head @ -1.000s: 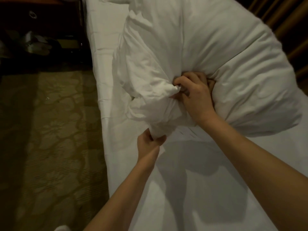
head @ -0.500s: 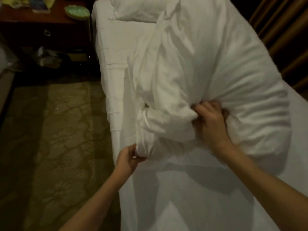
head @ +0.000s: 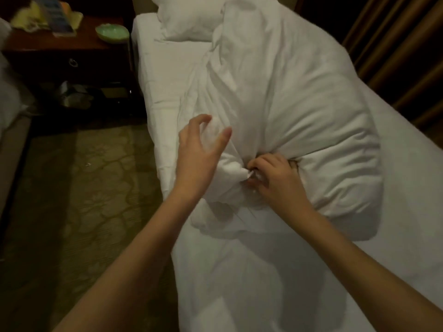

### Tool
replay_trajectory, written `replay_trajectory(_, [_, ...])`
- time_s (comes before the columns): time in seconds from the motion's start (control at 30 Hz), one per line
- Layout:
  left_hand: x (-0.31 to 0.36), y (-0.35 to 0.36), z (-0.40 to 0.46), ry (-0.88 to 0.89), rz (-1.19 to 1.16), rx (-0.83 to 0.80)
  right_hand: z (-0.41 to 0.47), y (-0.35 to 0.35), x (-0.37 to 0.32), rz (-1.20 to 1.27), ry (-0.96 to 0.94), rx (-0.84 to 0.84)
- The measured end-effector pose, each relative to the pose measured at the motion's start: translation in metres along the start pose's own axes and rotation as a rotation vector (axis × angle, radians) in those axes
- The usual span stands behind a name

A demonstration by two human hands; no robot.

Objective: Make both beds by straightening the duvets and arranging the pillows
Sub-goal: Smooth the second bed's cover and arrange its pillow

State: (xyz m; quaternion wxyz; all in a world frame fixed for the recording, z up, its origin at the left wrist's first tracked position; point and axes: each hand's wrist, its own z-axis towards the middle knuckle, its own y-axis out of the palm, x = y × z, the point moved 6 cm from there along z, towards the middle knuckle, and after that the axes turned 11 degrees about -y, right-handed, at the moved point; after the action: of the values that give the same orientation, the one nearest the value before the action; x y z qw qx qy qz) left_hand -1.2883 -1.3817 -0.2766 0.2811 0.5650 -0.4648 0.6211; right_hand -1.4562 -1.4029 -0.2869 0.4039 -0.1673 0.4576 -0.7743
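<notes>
White duvet lies bunched mid-frame on the bed, unstraightened, pillow loose at top centre; right hand grips a gathered fold, left hand hovers with fingers spread, empty; most work remains, by my judgement.

pillow top cropped, nightstand items blurred

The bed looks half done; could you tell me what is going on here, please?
A person is making the bed. The duvet lies bunched in a heap along the mattress. The right hand grips a gathered fold of it, while the left hand hovers open beside the bunch, fingers spread. A pillow sits at the head end, and nothing is straightened yet.
</notes>
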Motion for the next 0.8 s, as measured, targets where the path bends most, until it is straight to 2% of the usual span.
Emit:
replay_trajectory(0.1, [-0.012,0.008,0.01,-0.055,0.0,0.157,0.018,-0.04,-0.001,-0.076,-0.09,0.069])
replay_trajectory(0.17, [-0.03,0.01,0.009,-0.104,-0.098,0.153,0.042,-0.054,0.006,-0.186,-0.108,0.088])
replay_trajectory(0.2, [-0.038,0.011,0.007,-0.119,-0.152,0.138,0.056,-0.052,0.014,-0.207,-0.08,0.038])
replay_trajectory(0.3, [-0.061,0.018,-0.001,-0.119,-0.287,0.087,0.075,-0.017,0.035,-0.279,0.006,-0.2])
replay_trajectory(0.37, [-0.082,0.023,-0.004,-0.13,-0.295,0.072,0.065,0.01,0.043,-0.378,-0.037,-0.241])
replay_trajectory(0.47, [-0.118,0.035,-0.008,-0.193,-0.231,0.076,0.042,0.044,0.045,-0.445,-0.124,-0.173])
replay_trajectory(0.57, [-0.158,0.051,-0.013,-0.267,-0.217,0.106,0.026,0.074,0.042,-0.414,-0.192,-0.109])
replay_trajectory(0.7, [-0.203,0.071,0.0,-0.307,-0.188,0.138,0.014,0.123,0.048,-0.387,-0.239,-0.108])
replay_trajectory(0.8, [-0.203,0.071,0.01,-0.295,-0.156,0.109,0.02,0.13,0.049,-0.388,-0.234,-0.117])
